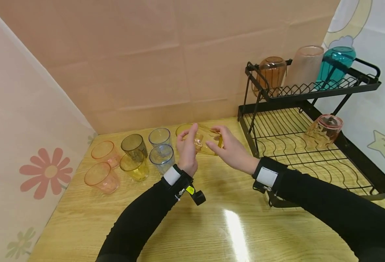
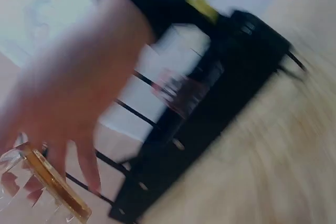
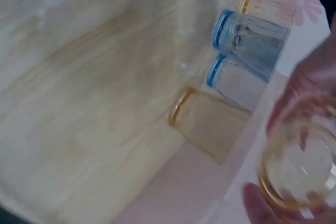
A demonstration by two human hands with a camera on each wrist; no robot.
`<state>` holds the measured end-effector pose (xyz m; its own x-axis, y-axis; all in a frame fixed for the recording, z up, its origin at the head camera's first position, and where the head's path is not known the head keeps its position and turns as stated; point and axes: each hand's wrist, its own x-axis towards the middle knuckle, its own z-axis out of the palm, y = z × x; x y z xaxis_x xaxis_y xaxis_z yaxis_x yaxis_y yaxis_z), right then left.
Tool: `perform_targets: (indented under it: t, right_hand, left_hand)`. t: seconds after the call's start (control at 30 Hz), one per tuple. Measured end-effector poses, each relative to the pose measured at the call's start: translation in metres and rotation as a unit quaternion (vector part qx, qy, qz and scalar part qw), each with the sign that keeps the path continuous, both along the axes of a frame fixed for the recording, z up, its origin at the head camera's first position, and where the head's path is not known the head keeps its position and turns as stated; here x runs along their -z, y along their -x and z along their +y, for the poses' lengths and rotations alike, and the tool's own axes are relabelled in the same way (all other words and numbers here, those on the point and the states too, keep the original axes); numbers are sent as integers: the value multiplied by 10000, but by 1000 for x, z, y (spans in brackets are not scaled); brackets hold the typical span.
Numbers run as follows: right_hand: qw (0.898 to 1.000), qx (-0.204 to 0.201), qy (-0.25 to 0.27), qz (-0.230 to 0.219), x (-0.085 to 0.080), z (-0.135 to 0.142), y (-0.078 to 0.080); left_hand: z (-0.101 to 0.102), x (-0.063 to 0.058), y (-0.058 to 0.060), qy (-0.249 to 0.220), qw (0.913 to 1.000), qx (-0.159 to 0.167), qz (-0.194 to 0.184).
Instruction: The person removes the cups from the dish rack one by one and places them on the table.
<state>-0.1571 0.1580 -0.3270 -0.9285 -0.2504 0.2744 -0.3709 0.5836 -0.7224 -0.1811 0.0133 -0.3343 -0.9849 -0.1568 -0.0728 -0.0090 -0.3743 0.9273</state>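
Observation:
In the head view an amber-yellow clear glass (image 1: 205, 140) lies on its side in the air between the two hands. My left hand (image 1: 187, 151) holds its rim end. Around its thick base end my right hand (image 1: 231, 145) stands with thumb and fingers spread apart, fingertips right at the glass. The left wrist view shows the amber base edge (image 2: 55, 184) beside fingers, with the hand there blurred. In the right wrist view fingers show around and through the held glass (image 3: 296, 166). Another amber glass (image 3: 210, 124) stands just past the left hand.
Left of the hands stand two pale blue glasses (image 1: 162, 156), a grey-brown glass (image 1: 134, 145), a yellow glass (image 1: 134, 167) and two pink glasses (image 1: 102, 176). At right, a black two-tier rack (image 1: 257, 107) bears upturned brown, whitish and teal glasses above, and a pinkish glass (image 1: 324, 131) below.

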Motion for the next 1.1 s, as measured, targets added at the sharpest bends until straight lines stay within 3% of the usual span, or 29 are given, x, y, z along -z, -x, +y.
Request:
perform_targets:
  t: [0.1,0.23,0.33,0.47,0.57,0.63,0.77,0.83,0.9,1.1]
  right_hand:
    - [9932,-352,-1073,-296,-8,11,-8]
    - [9713,-883,-2180,-362,-16,26,-22]
    - [9527,-1282,-2737,-333,-20,37,-32]
    - [9357,-1512,-3180,-228,-26,53,-42]
    - [9294,-1431,-3399,-127,-27,66,-46]
    - [9260,-1323,-3534,-60,-27,76,-47]
    - [9214,-1067,-3736,32,-23,96,-48]
    - [9204,-974,-3784,102,-21,106,-48]
    - [9201,-909,-3807,136,-19,114,-49]
    - [9192,-618,-3888,99,-18,137,-51]
  left_hand:
    - [-7,10,1,361,9985,229,335]
    - [-17,23,0,1029,9912,550,622]
    - [-24,31,-1,1629,9809,743,756]
    - [-30,42,-1,2383,9596,953,1154]
    - [-33,48,-1,3117,9319,1012,1557]
    - [-34,51,-1,3641,9069,1013,1866]
    - [-36,55,0,4551,8488,831,2561]
    - [-36,56,1,4762,8325,778,2723]
    - [-37,57,1,4841,8296,776,2670]
    - [-40,57,5,4736,8520,788,2087]
